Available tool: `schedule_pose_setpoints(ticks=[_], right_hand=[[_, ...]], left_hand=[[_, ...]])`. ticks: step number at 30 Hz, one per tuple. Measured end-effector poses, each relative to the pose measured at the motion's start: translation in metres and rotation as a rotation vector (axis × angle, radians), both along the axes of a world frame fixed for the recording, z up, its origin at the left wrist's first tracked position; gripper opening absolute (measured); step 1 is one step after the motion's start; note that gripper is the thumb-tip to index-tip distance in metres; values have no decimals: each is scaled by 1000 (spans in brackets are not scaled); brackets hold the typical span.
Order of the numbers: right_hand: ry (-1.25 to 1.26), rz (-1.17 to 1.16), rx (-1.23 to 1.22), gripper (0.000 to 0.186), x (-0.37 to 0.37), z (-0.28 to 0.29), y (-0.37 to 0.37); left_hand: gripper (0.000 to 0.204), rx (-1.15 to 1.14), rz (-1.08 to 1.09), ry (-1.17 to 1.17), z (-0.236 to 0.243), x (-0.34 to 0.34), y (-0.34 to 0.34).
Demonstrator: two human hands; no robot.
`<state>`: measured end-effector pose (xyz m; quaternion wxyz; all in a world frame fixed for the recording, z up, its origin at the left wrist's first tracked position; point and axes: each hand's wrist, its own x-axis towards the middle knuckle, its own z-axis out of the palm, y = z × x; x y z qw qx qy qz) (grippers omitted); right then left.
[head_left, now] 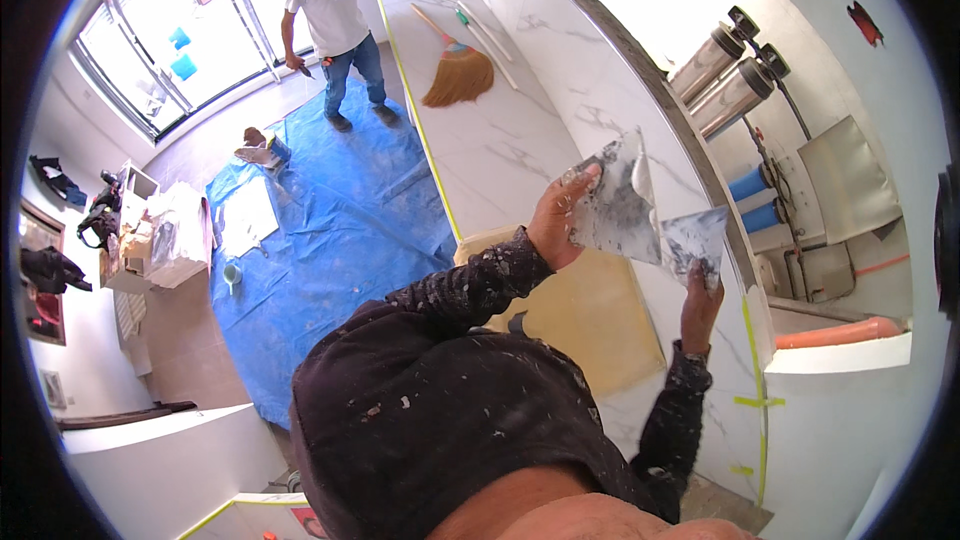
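My left hand is closed on the edge of a broad metal putty blade, smeared with grey and white compound. In my right hand is a smaller flared putty knife, its handle mostly hidden by the fingers. The two blades meet or overlap near their neighbouring corners; I cannot tell whether they touch. Both are held up over the white marble-patterned ledge, close to the marbled side wall. My dark sleeves are spotted with white.
Brown cardboard covers part of the ledge, where a broom also lies. A co-worker stands on a blue tarp holding a small dark tool. A bucket and a cup stand there. Metal cylinders are beyond the wall.
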<state>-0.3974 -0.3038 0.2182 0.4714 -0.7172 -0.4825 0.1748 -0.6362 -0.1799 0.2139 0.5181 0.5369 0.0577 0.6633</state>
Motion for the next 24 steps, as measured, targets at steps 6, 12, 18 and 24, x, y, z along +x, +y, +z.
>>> schedule_pose_setpoints(ticks=[6,12,18,24], right_hand=[[-660,-34,289,27,-43,-5,-1],[60,238,-160,29,-36,10,-41],[1280,-29,368,27,-37,-5,-45],[1202,65,439,31,-45,-5,-43]], left_hand=[[101,-321,-256,161,-14,1,4],[46,-220,-354,-82,10,3,19],[32,348,-270,336,18,5,1],[58,866,-361,452,29,20,-29]])
